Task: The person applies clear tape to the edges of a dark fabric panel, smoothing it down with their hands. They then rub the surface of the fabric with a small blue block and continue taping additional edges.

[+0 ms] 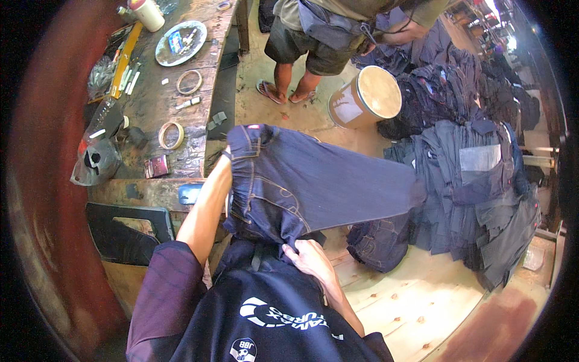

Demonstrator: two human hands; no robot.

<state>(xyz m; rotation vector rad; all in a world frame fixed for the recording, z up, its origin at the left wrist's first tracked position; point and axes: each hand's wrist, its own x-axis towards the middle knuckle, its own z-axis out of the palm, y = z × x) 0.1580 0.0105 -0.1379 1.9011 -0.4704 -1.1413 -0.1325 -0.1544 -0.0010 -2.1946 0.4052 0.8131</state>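
A pair of dark blue jeans (338, 181) with tan stitching stretches sideways in front of me, waistband to the left and a leg reaching right towards a stack of garments. My right hand (309, 258) grips its near edge, fingers and thumb closed on bunched denim. On the other side, my left forearm (208, 208) runs up to the waistband; the hand goes in behind the cloth, so its fingers are hidden. Below the stretched leg sits a folded dark jeans bundle (379, 242).
A worn wooden table (199, 120) on the left carries tape rolls (171, 135), a plate (181, 43) and a white bottle (148, 14). Ahead, a person (313, 36) in shorts stands near a round drum (379, 92). Garment piles (446, 181) fill the right; a dark chair (129, 232) is at lower left.
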